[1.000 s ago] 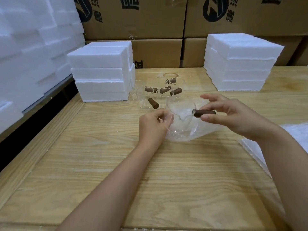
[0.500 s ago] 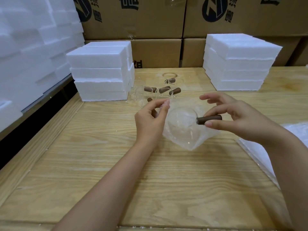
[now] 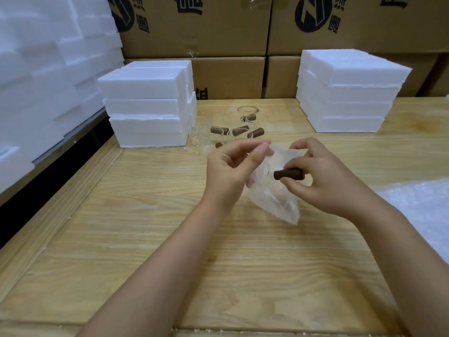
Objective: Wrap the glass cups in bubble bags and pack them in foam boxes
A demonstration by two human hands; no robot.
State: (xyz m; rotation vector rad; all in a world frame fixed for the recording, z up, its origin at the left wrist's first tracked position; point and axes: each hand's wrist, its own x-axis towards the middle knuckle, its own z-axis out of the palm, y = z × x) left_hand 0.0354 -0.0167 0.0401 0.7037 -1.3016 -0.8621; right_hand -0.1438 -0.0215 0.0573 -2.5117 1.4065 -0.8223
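Observation:
A clear glass cup with a brown wooden handle [image 3: 288, 174] sits inside a clear bubble bag [image 3: 274, 198] held above the wooden table. My right hand [image 3: 323, 176] pinches the brown handle between thumb and fingers. My left hand [image 3: 230, 169] pinches the bag's upper edge beside the cup. The bag's bottom corner hangs down towards me. Several more glass cups with brown handles [image 3: 233, 132] stand on the table just behind my hands. Stacks of white foam boxes stand at the left [image 3: 145, 105] and at the right [image 3: 345, 93].
A pile of bubble bags [image 3: 418, 210] lies at the right edge of the table. A tall wall of white foam [image 3: 43, 76] fills the left side. Cardboard cartons [image 3: 194, 27] are stacked behind the wooden table [image 3: 170, 239].
Both hands lifted the cup and bag off the table and tilted it. My left hand moved from the bag's lower edge to its top edge, and the bag now hangs down.

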